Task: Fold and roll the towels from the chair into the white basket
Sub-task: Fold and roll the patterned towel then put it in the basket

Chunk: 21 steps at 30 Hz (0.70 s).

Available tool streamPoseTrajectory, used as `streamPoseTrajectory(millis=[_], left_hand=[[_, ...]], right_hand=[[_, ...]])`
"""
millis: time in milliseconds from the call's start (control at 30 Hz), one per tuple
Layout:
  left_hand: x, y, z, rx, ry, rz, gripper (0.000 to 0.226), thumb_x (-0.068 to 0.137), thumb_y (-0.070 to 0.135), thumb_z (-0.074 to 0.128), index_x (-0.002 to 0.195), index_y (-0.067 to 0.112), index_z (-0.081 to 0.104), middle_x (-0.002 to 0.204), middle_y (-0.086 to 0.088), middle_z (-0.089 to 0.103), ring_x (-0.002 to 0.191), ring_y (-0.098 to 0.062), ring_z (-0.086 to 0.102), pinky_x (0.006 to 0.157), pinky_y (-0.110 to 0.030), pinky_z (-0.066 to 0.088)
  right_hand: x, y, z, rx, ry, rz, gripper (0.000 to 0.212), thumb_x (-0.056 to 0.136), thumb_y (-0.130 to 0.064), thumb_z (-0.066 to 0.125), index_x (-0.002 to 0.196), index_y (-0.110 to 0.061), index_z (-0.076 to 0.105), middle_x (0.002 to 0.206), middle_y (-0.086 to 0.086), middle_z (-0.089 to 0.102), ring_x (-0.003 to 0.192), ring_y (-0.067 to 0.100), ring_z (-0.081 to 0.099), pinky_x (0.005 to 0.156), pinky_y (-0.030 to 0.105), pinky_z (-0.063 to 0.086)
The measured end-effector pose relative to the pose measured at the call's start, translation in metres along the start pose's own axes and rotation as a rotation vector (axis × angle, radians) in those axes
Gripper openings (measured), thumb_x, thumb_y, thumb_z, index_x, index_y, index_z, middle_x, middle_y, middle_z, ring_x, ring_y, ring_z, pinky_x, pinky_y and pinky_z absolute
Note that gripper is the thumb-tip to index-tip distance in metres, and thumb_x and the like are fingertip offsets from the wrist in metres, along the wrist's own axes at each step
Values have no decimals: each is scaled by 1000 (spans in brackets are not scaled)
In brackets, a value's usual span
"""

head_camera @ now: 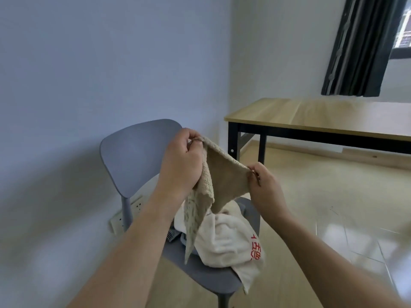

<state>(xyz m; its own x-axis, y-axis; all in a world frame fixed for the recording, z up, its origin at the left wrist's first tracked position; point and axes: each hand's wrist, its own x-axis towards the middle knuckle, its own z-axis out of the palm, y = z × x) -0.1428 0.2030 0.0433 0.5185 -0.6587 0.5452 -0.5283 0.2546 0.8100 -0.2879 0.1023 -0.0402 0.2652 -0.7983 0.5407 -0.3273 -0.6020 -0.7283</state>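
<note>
Above the chair (133, 152), the left hand (181, 160) and right hand (263, 185) each pinched a corner of the tan towel (219, 174) with tight fingers, probably to spread it flat for folding, while a white towel (229, 238) lay on the seat.

A sparsely furnished room in a home: plain pale walls (89, 63), glossy floor tiles (333, 196), a wooden tabletop (322, 116) on black legs at right, dark curtains (355, 47) by a window (403, 30) upper right, and a grey chair (133, 152) at centre.
</note>
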Motion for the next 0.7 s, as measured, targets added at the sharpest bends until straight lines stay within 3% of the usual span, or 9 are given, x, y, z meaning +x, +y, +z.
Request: streamPoseTrajectory(millis=[100,267,333,400,467,567,700], left_hand=[[-15,5,-5,-105,-79,-115,23,89,9,48,87,28,59,63,-5,46,51,-18,42,47,-29,36],[-66,-26,6,-430,-367,-308,42,93,1,42,67,21,68,68,0,62,61,-12,55,52,-21,46],[-89,-46,14,-430,-467,-338,37,84,-2,42,74,19,72,75,-3,64,66,-12,57,56,-20,48],[-109,-66,19,-429,-551,-320,44,76,-10,39,91,16,72,88,-9,68,79,-19,63,72,-27,54],[-119,-79,25,-308,-540,-237,46,87,-17,40,100,17,68,94,-4,72,91,-18,66,83,-27,54],[-129,-89,31,-130,-451,-127,30,91,-6,54,97,21,67,91,7,71,87,-4,67,79,-15,51],[-131,-104,33,-77,-388,-86,22,90,1,60,94,20,69,86,10,72,84,-3,67,76,-13,49]], right_hand=[[-19,-2,-20,133,19,109,15,98,-19,48,94,-22,62,83,-6,63,75,8,57,61,21,45],[-64,26,-36,315,-30,326,4,96,-25,54,99,-22,56,65,-1,58,51,10,48,49,24,37],[-81,39,-34,422,-88,363,8,100,-19,46,98,-26,50,59,1,47,51,14,41,48,28,34],[-93,52,-29,474,-153,367,21,101,-11,39,94,-28,46,61,2,43,51,12,39,47,25,34],[-96,62,-26,372,-214,320,31,99,-8,38,88,-36,45,66,2,46,54,12,42,48,24,37],[-97,69,-27,153,-243,168,32,96,-12,48,83,-41,50,68,-7,52,60,14,50,57,31,47],[-103,78,-34,-170,-247,-168,23,92,-5,54,88,-26,63,76,-21,54,67,-4,52,59,8,39]])
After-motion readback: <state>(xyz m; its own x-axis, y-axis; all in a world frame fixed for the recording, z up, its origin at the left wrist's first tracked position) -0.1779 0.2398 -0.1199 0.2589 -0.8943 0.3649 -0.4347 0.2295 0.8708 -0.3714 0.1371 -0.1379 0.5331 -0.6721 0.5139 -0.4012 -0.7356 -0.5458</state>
